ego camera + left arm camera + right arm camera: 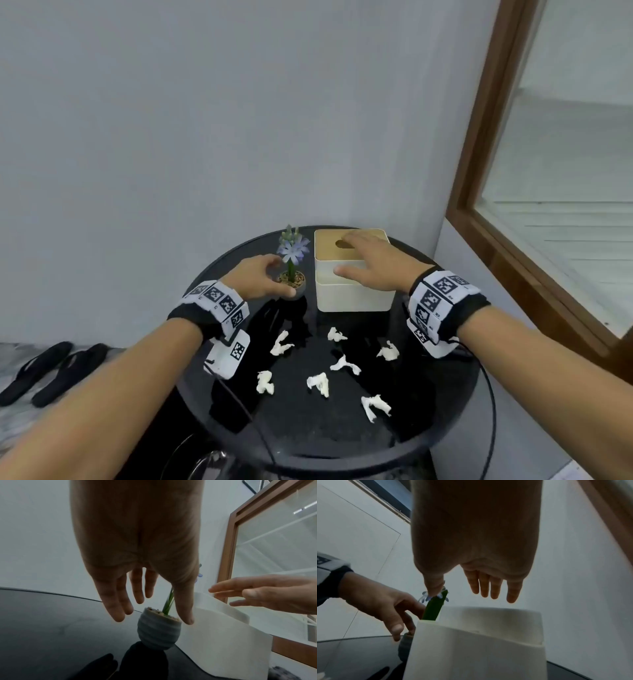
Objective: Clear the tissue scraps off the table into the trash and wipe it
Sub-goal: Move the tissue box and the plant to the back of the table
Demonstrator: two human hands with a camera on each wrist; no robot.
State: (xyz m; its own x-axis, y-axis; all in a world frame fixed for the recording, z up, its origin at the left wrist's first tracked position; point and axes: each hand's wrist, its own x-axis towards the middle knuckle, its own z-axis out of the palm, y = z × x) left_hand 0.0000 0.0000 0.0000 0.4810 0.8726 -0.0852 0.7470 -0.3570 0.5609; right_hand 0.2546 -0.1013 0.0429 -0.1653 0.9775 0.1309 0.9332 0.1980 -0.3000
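7 white tissue scraps (318,384) lie scattered on the near half of the round black table (445,411), apart from one another and with nothing holding them. One sits near the left (264,382), one nearest the front edge (374,406), and one toward the right (388,351); the others lie between these.

Behind the scraps, at the far side of the table, stands a cream tissue box (352,291) with a wooden lid that has an oval slot. The right hand (373,265) is over the top of this box, palm down, fingers straight and a little spread, thumb out along the front upper edge. The right wrist view shows the fingers (494,586) hanging clear above the lid, so whether they touch the box cannot be told.

Just left of the box is a small ribbed grey pot (158,630) holding a green stem with a pale blue flower (293,248). The left hand (260,279) is at the pot, fingers loosely spread with the thumb (184,608) on the box side and the other fingers on the far side, close to the rim; no firm grip shows.

Both wrists carry bands with black and white square markers (435,301). A pair of black sandals (51,371) lies on the floor to the left, and a brown-framed window (479,205) is at the right.
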